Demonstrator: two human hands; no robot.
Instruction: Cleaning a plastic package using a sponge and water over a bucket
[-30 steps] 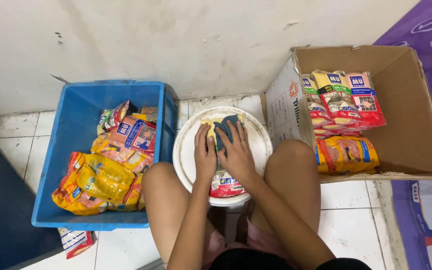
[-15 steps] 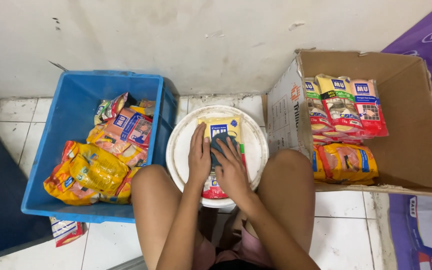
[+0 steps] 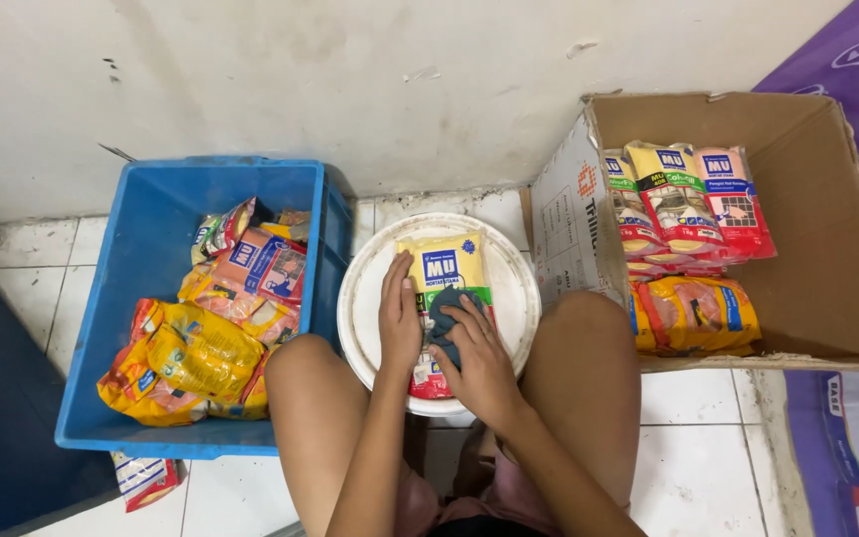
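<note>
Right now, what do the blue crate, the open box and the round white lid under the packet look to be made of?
Blue crate: moulded plastic, by its smooth, uniform walls and rolled rim. Open box: brown corrugated cardboard, matte, with folded flaps. Round white lid: probably plastic, smooth with a raised ring, slightly scuffed.

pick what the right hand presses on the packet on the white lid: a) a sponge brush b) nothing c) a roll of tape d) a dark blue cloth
d: the right hand holds a dark blue cloth against the yellow packet, which the left hand steadies on the white lid.
</note>
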